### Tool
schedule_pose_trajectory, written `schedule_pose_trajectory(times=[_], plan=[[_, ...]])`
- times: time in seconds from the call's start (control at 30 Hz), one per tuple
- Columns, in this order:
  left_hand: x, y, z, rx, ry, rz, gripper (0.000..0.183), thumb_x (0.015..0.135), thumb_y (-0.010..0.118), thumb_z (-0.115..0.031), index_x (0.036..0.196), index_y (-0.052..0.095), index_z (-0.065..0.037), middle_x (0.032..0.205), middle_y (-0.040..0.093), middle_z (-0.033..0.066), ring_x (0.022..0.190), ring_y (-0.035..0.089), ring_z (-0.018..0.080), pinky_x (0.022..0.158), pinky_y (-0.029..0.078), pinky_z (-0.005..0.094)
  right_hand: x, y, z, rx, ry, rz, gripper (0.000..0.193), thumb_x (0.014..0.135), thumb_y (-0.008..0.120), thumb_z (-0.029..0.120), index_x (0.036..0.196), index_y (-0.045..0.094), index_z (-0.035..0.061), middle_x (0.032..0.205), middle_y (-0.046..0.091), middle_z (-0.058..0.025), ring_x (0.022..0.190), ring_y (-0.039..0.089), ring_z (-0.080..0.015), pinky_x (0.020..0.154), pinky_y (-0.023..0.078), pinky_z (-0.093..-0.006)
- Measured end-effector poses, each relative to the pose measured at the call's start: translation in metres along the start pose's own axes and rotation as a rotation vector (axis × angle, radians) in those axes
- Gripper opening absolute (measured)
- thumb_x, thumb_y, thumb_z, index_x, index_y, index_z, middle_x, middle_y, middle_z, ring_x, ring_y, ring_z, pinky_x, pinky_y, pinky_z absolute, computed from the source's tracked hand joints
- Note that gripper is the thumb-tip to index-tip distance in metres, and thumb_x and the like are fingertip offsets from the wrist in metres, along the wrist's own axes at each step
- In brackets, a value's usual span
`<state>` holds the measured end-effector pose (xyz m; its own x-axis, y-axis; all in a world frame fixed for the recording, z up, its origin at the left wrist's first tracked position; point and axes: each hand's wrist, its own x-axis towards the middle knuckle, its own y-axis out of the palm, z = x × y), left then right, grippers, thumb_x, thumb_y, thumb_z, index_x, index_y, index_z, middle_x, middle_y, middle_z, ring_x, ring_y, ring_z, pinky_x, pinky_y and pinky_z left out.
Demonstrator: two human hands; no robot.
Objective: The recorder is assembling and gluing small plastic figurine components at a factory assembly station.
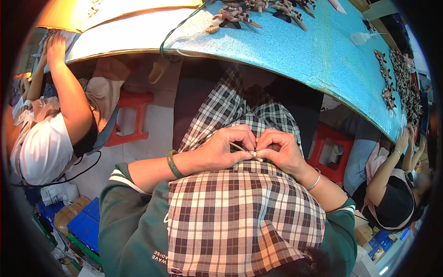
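Above my lap, my left hand [227,147] and my right hand [282,150] meet fingertip to fingertip. Both are closed in a pinch on a small pale piece [254,154] with whitish knobs. Its kind is too small to make out, and the fingers hide part of it. A thin light-brown strip [237,147] shows beside the left fingers; whether it joins the piece, I cannot tell. Below the hands a checked apron [240,203] covers my front. A green bangle [174,165] circles my left wrist, and a thin metal one [315,180] my right.
Ahead stands a blue-topped table [295,55] with several small brown figures [233,15], a green cord [177,27] and a white squeeze bottle [362,38]. Co-workers sit left [46,134] and right [392,198]. Red stools [131,117] and blue crates [85,224] stand on the floor.
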<state>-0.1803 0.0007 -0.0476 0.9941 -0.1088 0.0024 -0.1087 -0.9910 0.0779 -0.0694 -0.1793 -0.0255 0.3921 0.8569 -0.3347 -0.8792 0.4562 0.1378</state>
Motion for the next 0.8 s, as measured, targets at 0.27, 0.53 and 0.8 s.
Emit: schedule_pose_trajectory(times=[0.27, 0.53, 0.8], plan=[[-0.0003, 0.0002, 0.0008, -0.003, -0.004, 0.004, 0.01, 0.076, 0.07, 0.001, 0.079, 0.061, -0.001, 0.092, 0.06, 0.0071, 0.09, 0.059, 0.0176, 0.077, 0.052, 0.03, -0.0005, 0.0002, 0.0005, -0.003, -0.01, -0.004, 0.004, 0.074, 0.067, -0.005, 0.075, 0.065, -0.0016, 0.082, 0.061, -0.0072, 0.076, 0.058, -0.0122, 0.066, 0.047, -0.022], [-0.0003, 0.0004, 0.0012, -0.018, -0.012, 0.006, 0.011, 0.075, 0.07, 0.002, 0.079, 0.06, -0.002, 0.092, 0.06, 0.0067, 0.09, 0.058, 0.0175, 0.077, 0.052, 0.03, -0.0004, -0.0001, -0.0002, -0.014, -0.01, -0.003, 0.004, 0.074, 0.068, -0.005, 0.075, 0.065, -0.0017, 0.082, 0.06, -0.0071, 0.074, 0.057, -0.0107, 0.063, 0.046, -0.0204], [0.0003, -0.0001, 0.0015, 0.016, 0.008, 0.003, 0.011, 0.075, 0.071, 0.001, 0.079, 0.061, -0.002, 0.091, 0.06, 0.0063, 0.09, 0.058, 0.0177, 0.077, 0.05, 0.0303, -0.0003, -0.0005, -0.0016, -0.007, -0.018, 0.002, 0.004, 0.074, 0.067, -0.005, 0.076, 0.065, -0.0017, 0.083, 0.06, -0.007, 0.074, 0.057, -0.0108, 0.063, 0.047, -0.0202]])
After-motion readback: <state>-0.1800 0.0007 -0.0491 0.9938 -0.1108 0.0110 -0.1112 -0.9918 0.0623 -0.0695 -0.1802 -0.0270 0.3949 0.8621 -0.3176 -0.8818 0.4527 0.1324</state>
